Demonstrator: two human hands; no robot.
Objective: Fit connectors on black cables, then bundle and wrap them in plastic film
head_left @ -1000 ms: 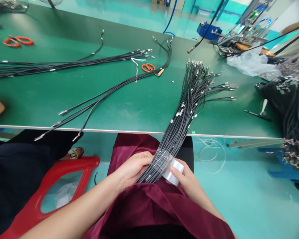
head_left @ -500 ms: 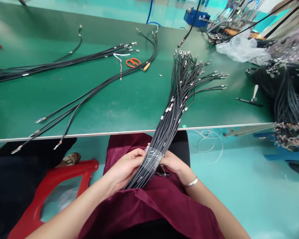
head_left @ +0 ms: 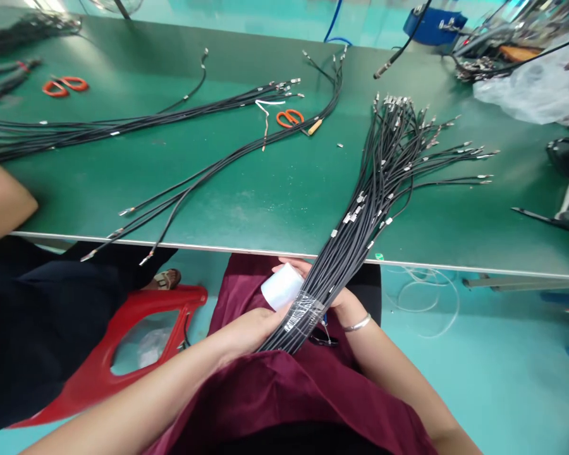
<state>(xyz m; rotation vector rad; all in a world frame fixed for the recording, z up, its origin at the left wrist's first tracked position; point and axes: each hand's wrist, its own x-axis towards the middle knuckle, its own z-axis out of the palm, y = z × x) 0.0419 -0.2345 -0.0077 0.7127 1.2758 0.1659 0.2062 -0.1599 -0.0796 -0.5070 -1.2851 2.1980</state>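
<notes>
A thick bundle of black cables [head_left: 346, 243] slants from the tabletop over its front edge into my lap. Clear tape [head_left: 306, 314] is wrapped around its lower part. My left hand [head_left: 258, 325] grips the bundle from the left beside the tape; its fingertips are hidden beneath the cables. From the right, my right hand [head_left: 344, 302] reaches under the bundle, and its fingers come out on the left side at a whitish tape roll [head_left: 282, 287]. Those fingers are curled over the roll's upper edge. Metal terminals [head_left: 398, 102] fan out at the bundle's far end.
More black cables [head_left: 171, 118] lie on the green table [head_left: 284, 196], near orange-handled scissors [head_left: 290, 118] and a second orange pair [head_left: 65, 86]. Pliers [head_left: 14, 76] lie far left. A person's arm [head_left: 4, 202] rests at left, above a red stool [head_left: 123, 316]. Plastic bags [head_left: 540, 95] are at right.
The view has shifted left, bringing the pliers and a neighbour's arm into sight. The tape roll has come out on the left of the bundle, with my right fingers on it.
</notes>
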